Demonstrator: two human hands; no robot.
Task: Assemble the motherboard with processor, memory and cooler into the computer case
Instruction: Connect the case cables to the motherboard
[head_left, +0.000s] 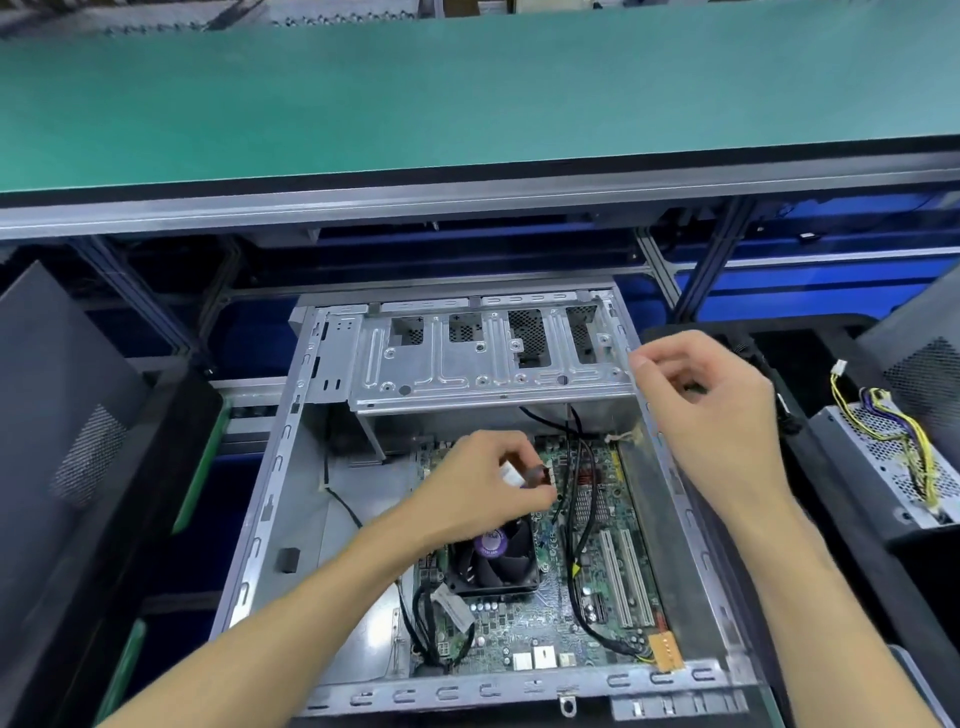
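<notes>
Plugging in: I judge the step in hand is seating a cable plug on the motherboard (550, 587), which lies flat in the open computer case (270, 499) at lower centre of the frame.
Left hand: my left hand (478, 488) hovers over the board's upper part, fingers curled, pinching a small connector (524, 474) with a pale body and a dark end.
Right hand: my right hand (701, 395) is raised over the case's right wall, fingers loosely curled; it may hold a thin lead, but I cannot tell.
Cooler: the black cooler fan (493, 558) sits on the board just below my left hand.
Cables: black cables (576, 499) run down the board right of the fan.
Doing it well: I should line the plug square over its header, check its keying, push straight down, and keep slack cable clear of the fan blades.
Drive cage: the metal drive cage (488, 364) spans the case's upper part.
</notes>
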